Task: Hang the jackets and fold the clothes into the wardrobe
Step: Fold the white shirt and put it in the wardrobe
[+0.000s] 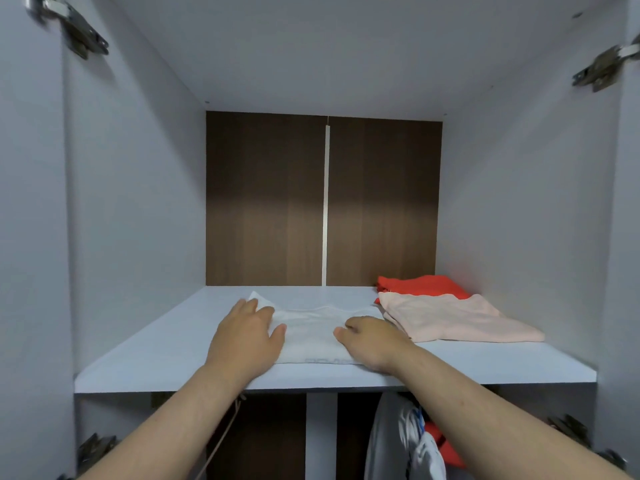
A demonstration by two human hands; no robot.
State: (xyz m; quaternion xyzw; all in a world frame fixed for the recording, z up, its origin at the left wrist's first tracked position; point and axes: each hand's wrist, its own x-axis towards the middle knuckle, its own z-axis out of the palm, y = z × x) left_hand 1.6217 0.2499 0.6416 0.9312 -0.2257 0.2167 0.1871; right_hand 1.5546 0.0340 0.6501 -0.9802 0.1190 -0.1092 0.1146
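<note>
Head view, me watching from the remote desk: biggest thing on my screen is the wardrobe [138, 202], pale grey walls wrapping the whole shot, with a dark brown back panel [263, 202] split by a thin light strip. Next down in size is the shelf [166, 355], running wall to wall. Under it some grey-white clothes [398, 441] hang at the right, with a bit of orange showing just behind them.

Reply: ok, but where's the folded stuff, and what are the hands doing?

Me: all on that shelf. The peach garment [450, 320] lies folded at the right, overlapping the front of the orange garment [422, 285] tucked into the back right corner. The white garment [311, 327] sits folded mid-shelf, just beside the peach one; can't tell if they touch. On its left side the left hand [247, 337] lies flat, fingers straight and pressing down. On its right side the right hand [372, 341] rests with thumb out and fingers loosely bent on the cloth, relaxed. Smallest bits: metal hinges [79, 32] at both top corners, a bit blurred.
</note>
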